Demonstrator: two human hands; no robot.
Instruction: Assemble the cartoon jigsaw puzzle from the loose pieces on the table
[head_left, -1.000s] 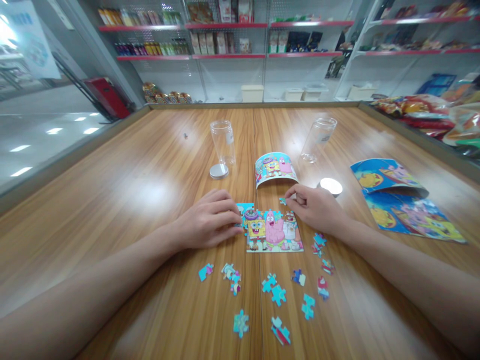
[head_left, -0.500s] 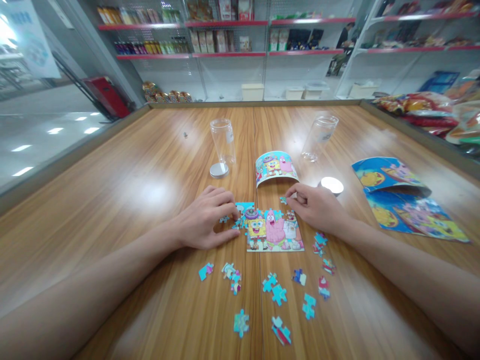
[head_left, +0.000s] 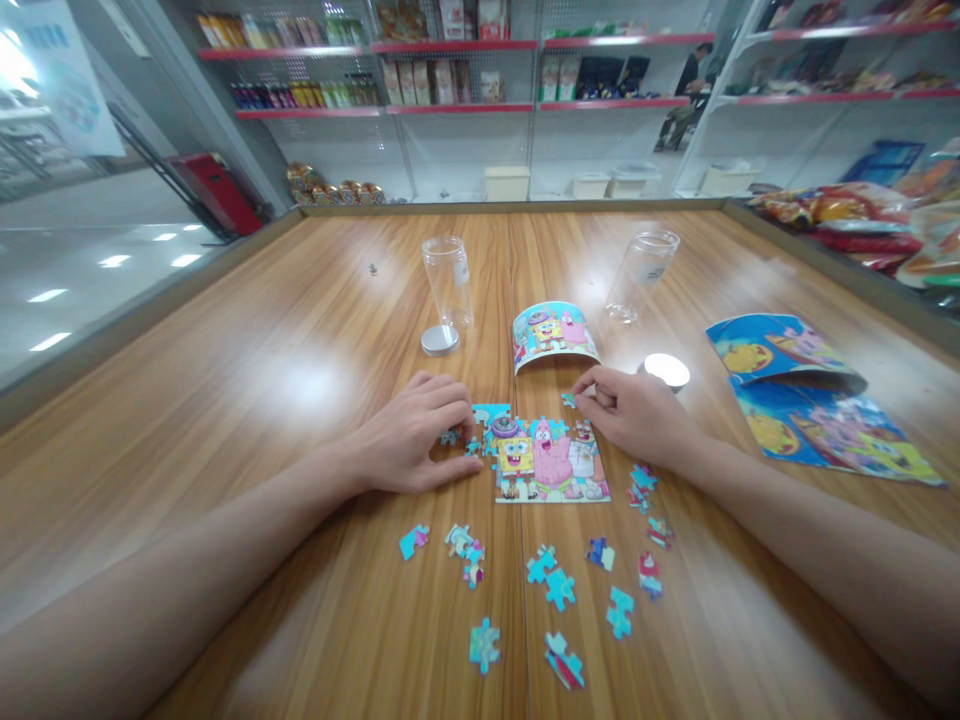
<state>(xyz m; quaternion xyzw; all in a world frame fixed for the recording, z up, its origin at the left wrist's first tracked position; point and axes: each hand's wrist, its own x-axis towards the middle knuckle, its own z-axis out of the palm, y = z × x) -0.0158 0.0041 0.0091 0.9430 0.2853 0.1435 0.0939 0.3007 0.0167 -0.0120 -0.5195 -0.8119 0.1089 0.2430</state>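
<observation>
In the head view, the left hand [head_left: 424, 432] rests at the left side of a partly assembled SpongeBob jigsaw puzzle [head_left: 551, 460], with its fingers curved and the thumb apart from them. Small jigsaw pieces [head_left: 472, 448] lie in and beside this gap, and I cannot tell whether any is touched. The right hand [head_left: 634, 415] is near the puzzle's upper right corner; its thumb and index fingertip are together at the edge of a light-blue jigsaw piece [head_left: 568, 400], but whether they clamp it or only touch it, I cannot tell. The puzzle lies flat between both sets of fingers, its upper border jagged. Just beyond the right fingertips stands a curved picture card [head_left: 555, 335], and a round lid [head_left: 667, 372] sits just behind the right knuckles. Nearer to the wearer than all the fingers, loose jigsaw pieces [head_left: 559, 588] are scattered on the wooden table [head_left: 300, 640]. In my judgement, if the left thumb and fingers close carelessly, they could push the small pieces against the puzzle and open its joints. The right fingertips might lose the light-blue piece, because they meet only its edge, and a forward slip could knock the curved card. A low wrist movement could also sweep the loose pieces away.
</observation>
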